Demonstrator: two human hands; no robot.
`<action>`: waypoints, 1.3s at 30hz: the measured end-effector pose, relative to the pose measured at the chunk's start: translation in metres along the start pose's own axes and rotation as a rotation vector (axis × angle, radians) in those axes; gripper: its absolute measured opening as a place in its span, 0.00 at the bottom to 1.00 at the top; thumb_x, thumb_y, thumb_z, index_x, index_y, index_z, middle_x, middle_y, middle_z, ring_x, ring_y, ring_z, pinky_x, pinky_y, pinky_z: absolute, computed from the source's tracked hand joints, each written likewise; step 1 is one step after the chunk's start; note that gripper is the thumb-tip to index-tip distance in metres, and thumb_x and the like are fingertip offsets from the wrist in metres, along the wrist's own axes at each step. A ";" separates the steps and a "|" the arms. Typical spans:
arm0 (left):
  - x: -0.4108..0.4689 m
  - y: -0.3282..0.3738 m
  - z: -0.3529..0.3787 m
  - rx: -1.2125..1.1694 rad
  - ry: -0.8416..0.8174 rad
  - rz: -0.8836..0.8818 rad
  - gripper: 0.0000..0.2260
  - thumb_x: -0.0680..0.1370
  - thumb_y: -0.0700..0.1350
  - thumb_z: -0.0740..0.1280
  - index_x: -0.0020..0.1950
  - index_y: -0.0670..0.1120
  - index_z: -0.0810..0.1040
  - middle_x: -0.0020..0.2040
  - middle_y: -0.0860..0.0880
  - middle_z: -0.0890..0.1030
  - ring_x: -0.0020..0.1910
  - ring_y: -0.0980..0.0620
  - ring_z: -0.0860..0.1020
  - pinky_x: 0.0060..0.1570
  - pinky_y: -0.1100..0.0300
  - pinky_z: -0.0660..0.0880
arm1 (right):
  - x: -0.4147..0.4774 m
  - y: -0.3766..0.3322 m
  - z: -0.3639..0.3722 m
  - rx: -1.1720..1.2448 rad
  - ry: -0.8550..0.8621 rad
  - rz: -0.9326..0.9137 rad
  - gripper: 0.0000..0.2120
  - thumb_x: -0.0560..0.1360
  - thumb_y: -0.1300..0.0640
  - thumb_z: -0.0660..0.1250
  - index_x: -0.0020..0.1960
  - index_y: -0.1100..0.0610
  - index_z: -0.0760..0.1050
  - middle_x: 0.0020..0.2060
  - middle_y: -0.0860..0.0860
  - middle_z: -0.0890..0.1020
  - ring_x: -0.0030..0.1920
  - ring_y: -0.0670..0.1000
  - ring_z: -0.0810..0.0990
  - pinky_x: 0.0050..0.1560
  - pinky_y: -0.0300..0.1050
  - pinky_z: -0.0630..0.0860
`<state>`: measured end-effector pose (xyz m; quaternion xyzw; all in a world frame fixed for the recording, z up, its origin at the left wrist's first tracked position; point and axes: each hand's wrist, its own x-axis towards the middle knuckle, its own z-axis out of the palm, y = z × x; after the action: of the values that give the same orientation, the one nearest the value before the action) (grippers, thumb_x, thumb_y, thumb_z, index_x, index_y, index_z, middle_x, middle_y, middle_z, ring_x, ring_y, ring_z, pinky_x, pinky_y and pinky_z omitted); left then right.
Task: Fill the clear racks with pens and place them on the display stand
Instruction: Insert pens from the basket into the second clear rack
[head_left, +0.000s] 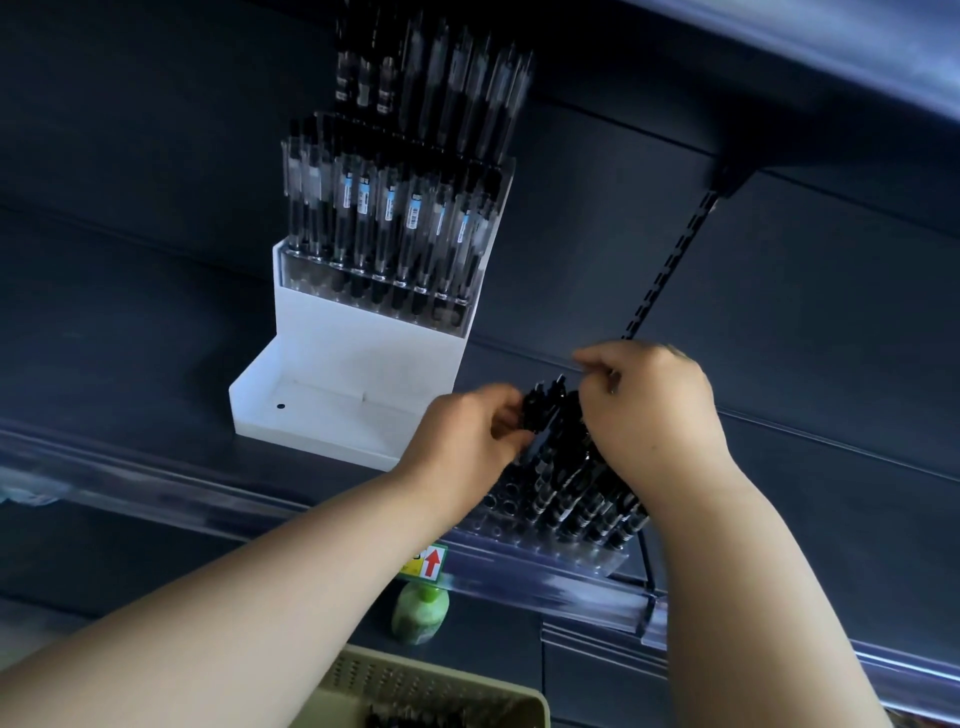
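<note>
A white stepped display stand (311, 410) sits on a dark shelf; its upper tiers hold clear racks filled with black pens (387, 218), and its lowest tier is bare. To its right a clear rack (582, 558) stands at the shelf's front edge, partly filled with black pens (576, 493). My left hand (467, 441) grips a small bunch of black pens by their tops above that rack. My right hand (649, 405) pinches the top of a pen in the rack, fingers curled over the pens.
A beige perforated basket (447, 691) with dark pens inside sits at the bottom. A green-capped bottle (421, 613) stands on the shelf below. A clear price rail with a red arrow tag (431, 564) runs along the shelf edge. Another shelf overhangs at the top right.
</note>
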<state>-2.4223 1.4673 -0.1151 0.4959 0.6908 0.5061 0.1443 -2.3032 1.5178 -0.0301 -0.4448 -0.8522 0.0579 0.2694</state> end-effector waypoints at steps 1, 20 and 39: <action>-0.001 -0.001 0.003 0.013 -0.020 -0.004 0.07 0.73 0.43 0.72 0.50 0.48 0.81 0.39 0.56 0.81 0.39 0.59 0.79 0.46 0.63 0.77 | -0.001 0.001 0.000 -0.001 0.003 -0.001 0.15 0.73 0.61 0.60 0.54 0.52 0.81 0.50 0.51 0.83 0.57 0.56 0.74 0.58 0.53 0.71; -0.008 -0.006 0.014 0.096 -0.051 0.005 0.17 0.73 0.47 0.72 0.60 0.50 0.74 0.46 0.55 0.80 0.45 0.56 0.78 0.46 0.65 0.74 | -0.025 -0.003 -0.012 -0.024 0.028 -0.102 0.13 0.74 0.62 0.61 0.54 0.54 0.81 0.48 0.53 0.83 0.56 0.57 0.75 0.56 0.54 0.72; -0.096 -0.015 -0.037 0.648 -0.164 0.262 0.17 0.78 0.42 0.60 0.67 0.45 0.71 0.61 0.48 0.75 0.61 0.48 0.71 0.58 0.56 0.69 | -0.125 -0.011 0.017 0.034 0.091 -0.045 0.12 0.73 0.66 0.64 0.54 0.60 0.80 0.50 0.55 0.80 0.51 0.57 0.76 0.48 0.48 0.76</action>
<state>-2.4116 1.3666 -0.1400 0.6393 0.7320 0.2335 -0.0314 -2.2621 1.4151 -0.0915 -0.4230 -0.8478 0.0461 0.3165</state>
